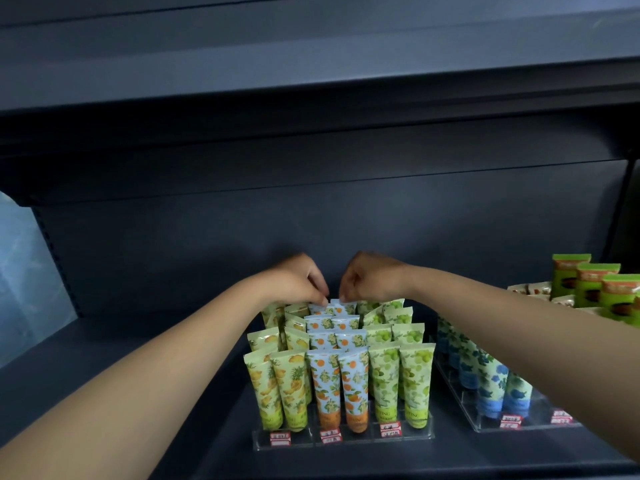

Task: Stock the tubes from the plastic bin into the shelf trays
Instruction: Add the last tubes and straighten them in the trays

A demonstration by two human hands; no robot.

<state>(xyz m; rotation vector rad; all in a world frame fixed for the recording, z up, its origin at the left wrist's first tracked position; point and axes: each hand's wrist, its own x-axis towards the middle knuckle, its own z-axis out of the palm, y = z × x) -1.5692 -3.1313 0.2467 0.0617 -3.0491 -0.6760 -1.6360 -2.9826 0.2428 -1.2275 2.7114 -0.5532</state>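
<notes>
Two hands reach to the back of a clear acrylic tray [343, 439] on the dark shelf [138, 358]. Left hand [298, 280] and right hand [367, 277], fingers curled, each pinch the top edge of an orange-print tube [337, 304] standing in the rear row. Yellow tubes [273, 389] stand left, green tubes [401, 382] right. Blue tubes [491, 386] fill a neighbouring tray.

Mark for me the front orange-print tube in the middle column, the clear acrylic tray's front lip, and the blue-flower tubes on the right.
Front orange-print tube [325, 386]: head view, mid-body.
Clear acrylic tray [346, 441]: head view, front lip.
Blue-flower tubes [490, 386]: head view, front tube's body.
</notes>
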